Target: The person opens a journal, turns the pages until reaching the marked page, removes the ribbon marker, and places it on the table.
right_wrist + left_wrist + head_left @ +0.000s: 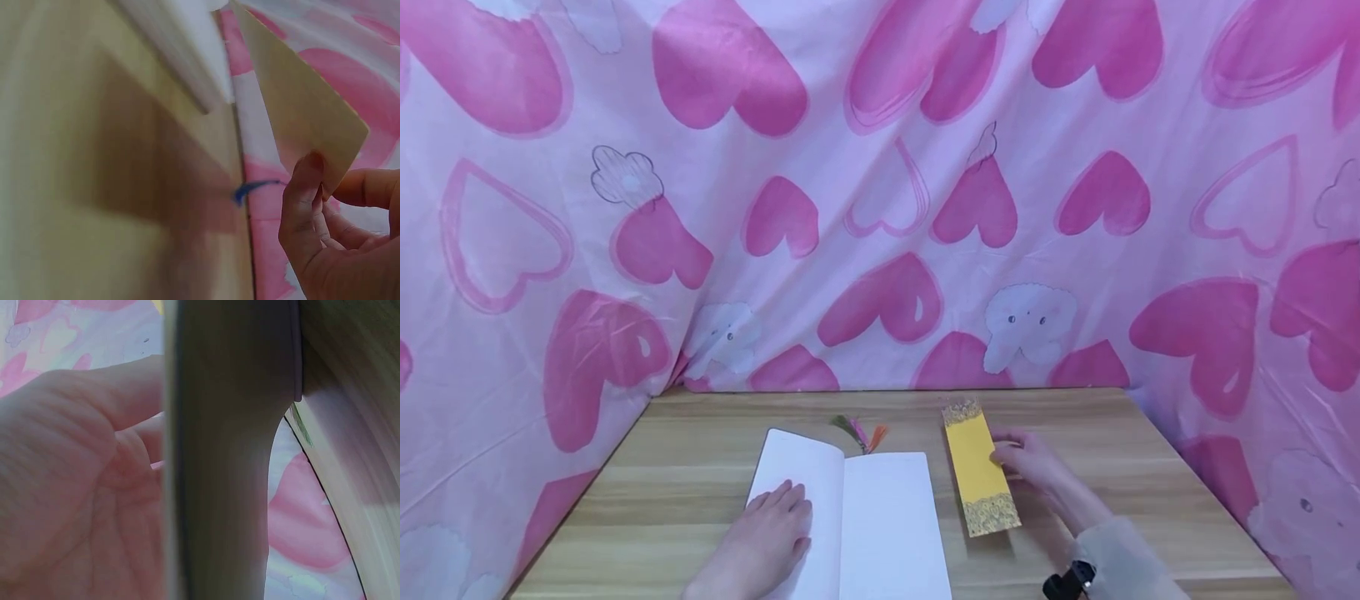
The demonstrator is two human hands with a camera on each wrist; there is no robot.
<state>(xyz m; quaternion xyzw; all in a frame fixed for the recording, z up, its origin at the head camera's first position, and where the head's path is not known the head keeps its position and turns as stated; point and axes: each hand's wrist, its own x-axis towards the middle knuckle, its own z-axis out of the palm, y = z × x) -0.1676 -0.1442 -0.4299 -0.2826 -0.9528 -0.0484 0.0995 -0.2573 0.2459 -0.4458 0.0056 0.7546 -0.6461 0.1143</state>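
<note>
An open notebook [887,525] with blank white pages lies on the table. My left hand [767,533] rests on its left page with the fingers laid forward over the paper. In the left wrist view, the thick edge of the notebook [219,462] hides part of that hand [75,462]. To the right of the notebook, my right hand [1033,467] pinches the right edge of a yellow bookmark [977,458] with gold patterned ends. The right wrist view shows the bookmark's plain pale back [306,112] between thumb and fingers, raised over its shadow. A small blue tassel [253,187] appears near the fingertips.
Green, pink and orange tassels [861,433] stick out past the notebook's top edge. The wooden table [692,467] ends at a pink heart-print cloth [880,208] behind and at both sides. A black band [1070,580] is on the right wrist.
</note>
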